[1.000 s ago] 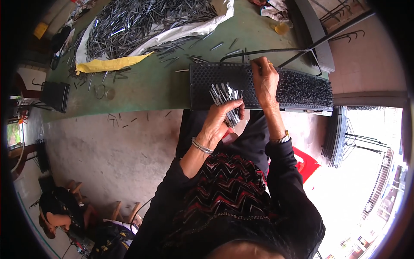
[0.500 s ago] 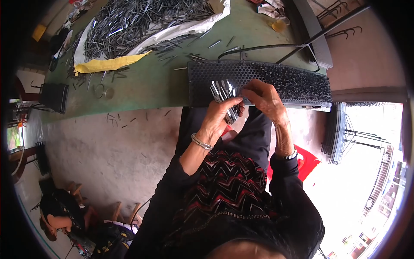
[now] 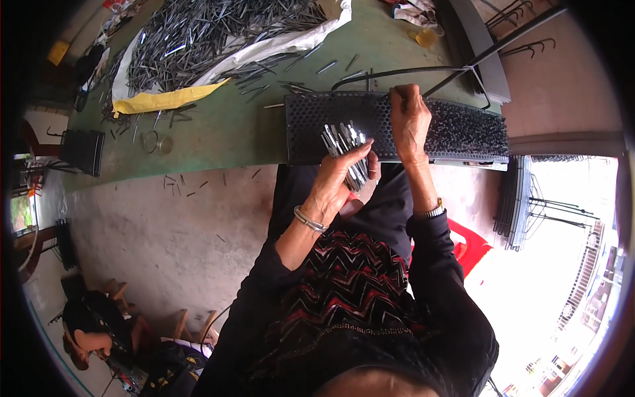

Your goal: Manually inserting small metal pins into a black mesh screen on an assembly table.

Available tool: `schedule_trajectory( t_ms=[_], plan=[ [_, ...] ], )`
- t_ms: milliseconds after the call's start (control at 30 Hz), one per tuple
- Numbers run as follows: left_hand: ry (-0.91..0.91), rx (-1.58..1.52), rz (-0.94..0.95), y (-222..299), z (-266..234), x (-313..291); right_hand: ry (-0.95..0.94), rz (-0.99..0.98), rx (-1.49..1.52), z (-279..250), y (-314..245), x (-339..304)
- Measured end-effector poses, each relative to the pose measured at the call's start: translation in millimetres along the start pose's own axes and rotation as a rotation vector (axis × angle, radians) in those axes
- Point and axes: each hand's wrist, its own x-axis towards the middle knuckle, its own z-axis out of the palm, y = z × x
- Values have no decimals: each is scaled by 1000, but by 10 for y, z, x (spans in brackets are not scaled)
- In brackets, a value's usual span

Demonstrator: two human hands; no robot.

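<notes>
Left hand (image 3: pixel 337 182): fingers closed round a bundle of metal pins (image 3: pixel 347 149), held upright just in front of the near edge of the black perforated tray (image 3: pixel 317 129).
Right hand (image 3: pixel 410 122): laid on the tray's middle, fingers pinched together at its far edge; whether they have a pin cannot be told.
Tray: lies on the green surface (image 3: pixel 225 126); its right part is filled with standing pins.
Loose pin heap (image 3: pixel 198 33): on white sheeting, far left, well apart.
</notes>
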Motion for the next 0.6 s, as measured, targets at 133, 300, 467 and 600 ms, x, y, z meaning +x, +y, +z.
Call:
schedule_trajectory(
  t_ms=[133,300,467,600],
  plan=[
    [-60,66,19,5,-30,-9,-46,-16,-13,14,-13,60],
    [-45,68,3,0,-5,-42,-84,-3,-21,15,20,71],
    [-20,47,-12,-9,15,-77,-132,-2,-23,42,44,47],
    [-20,43,2,-38,-17,-67,-135,-58,-177,24,-30,103]
  ],
)
